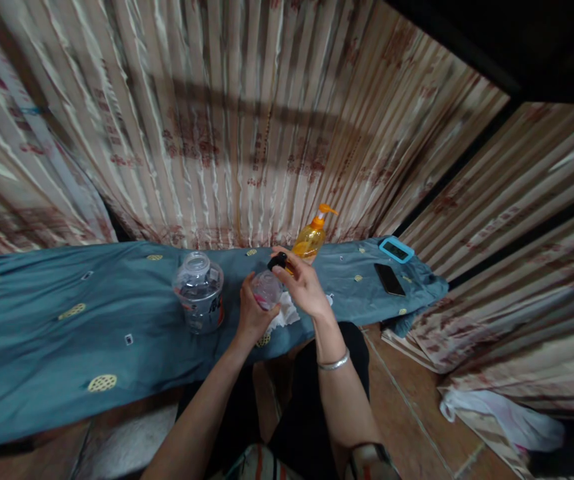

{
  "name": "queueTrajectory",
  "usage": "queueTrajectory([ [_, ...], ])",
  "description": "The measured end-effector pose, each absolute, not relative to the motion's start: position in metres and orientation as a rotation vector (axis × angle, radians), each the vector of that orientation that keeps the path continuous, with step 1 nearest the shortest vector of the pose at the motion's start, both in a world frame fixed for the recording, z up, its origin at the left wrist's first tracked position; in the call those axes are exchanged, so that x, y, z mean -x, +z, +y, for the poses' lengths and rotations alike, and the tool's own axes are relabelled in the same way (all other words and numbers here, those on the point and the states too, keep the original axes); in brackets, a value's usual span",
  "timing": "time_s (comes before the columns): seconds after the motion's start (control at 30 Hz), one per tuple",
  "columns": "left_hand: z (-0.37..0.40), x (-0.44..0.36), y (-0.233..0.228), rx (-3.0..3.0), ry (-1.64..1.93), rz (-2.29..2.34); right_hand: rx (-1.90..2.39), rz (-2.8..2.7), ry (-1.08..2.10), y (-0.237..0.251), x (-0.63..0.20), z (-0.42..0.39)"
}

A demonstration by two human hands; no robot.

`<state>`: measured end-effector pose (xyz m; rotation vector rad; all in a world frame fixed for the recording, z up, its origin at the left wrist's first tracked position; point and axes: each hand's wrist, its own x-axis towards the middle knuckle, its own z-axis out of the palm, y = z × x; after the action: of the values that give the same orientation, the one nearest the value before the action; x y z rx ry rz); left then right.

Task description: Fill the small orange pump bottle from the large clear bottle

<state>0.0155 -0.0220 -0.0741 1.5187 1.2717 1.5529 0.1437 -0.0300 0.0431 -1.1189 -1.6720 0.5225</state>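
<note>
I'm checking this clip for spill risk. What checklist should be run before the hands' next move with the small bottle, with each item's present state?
1. Left hand grips the small clear bottle: ok.
2. Right hand pinches the black cap at the bottle's top: ok.
3. Cap fully seated or loose: cannot tell.
4. White cloth lies under the bottle to catch drips: ok.
5. Large clear jar stands apart, left of the hands: ok.
6. Orange pump bottle upright behind the right hand, close: cannot tell if touching.

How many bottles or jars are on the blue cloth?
3: a clear jar at the left, a small bottle held in both hands, and an orange pump bottle behind them. None seems hidden.
</note>
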Motion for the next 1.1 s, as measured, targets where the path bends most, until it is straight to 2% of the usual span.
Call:
queueTrajectory([
  [0.13, -0.024, -0.014, -0.07, -1.545, 1.508, 1.287, 1.264, -1.572, 0.443, 0.025, -0.18, -0.023],
  [0.27, -0.026, -0.011, -0.067, -1.575, 1.503, 1.279, 1.555, -1.505, 0.314, -0.017, -0.214, -0.026],
  [0.53, -0.028, -0.008, -0.06, -1.595, 1.503, 1.197, 1.834, -1.502, 0.159, -0.086, -0.218, -0.029],
  [0.83, -0.033, -0.006, -0.054, -1.579, 1.491, 1.193, 1.793, -1.515, 0.035, -0.091, -0.216, -0.04],
  [1.1, -0.035, -0.004, -0.055, -1.599, 1.485, 1.185, 1.654, -1.5, 0.088, -0.074, -0.198, -0.068],
])
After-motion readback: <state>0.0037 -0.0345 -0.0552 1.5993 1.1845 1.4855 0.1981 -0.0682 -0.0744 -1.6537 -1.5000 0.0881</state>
